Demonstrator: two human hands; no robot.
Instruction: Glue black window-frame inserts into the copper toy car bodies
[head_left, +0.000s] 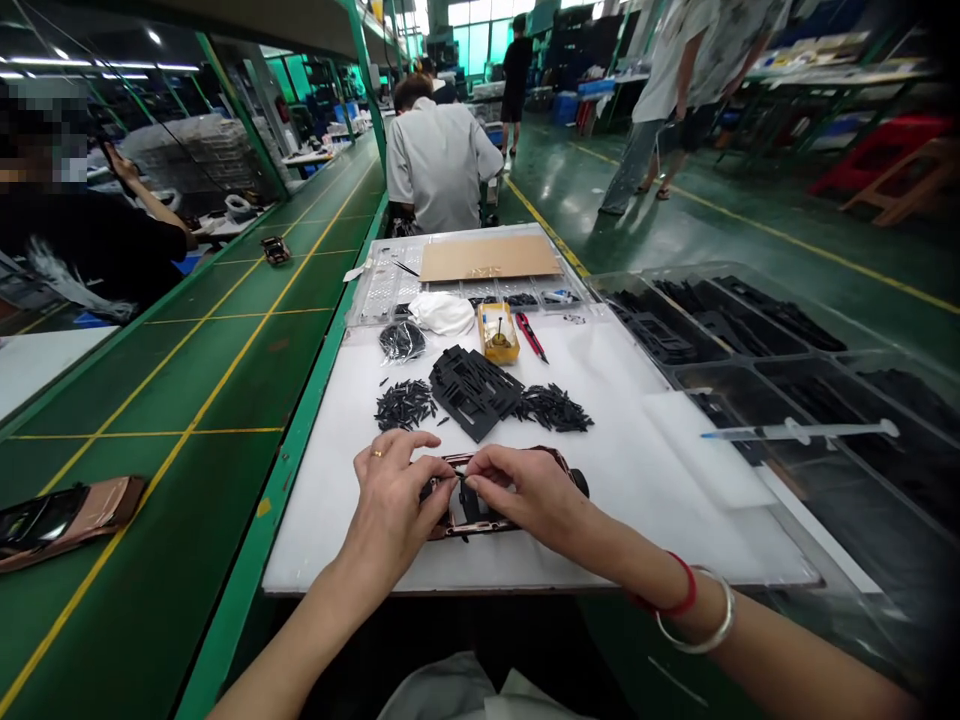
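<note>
A copper-brown model car body [491, 524] lies on the white worktop, with its black interior showing and a dark wheel [579, 482] at its right end. My left hand [390, 500], with a ring on one finger, reaches over the car's left part, thumb and forefinger pinched together. My right hand [536, 490] comes in from the other side, also pinching. Between the fingertips is a small black part [460, 477], held just over the car's interior; its exact shape is mostly hidden. Behind the car are black plastic sheets of parts [472, 390] between two heaps of small black pieces [405, 404].
A yellow container [498, 335], red cutter [532, 338], white cloth [442, 313] and cardboard [487, 258] lie farther back. To the right are a syringe [802, 431] and divided bins [750, 362]. Left runs a green conveyor [217, 400] carrying model cars [71, 520]. Other people are nearby.
</note>
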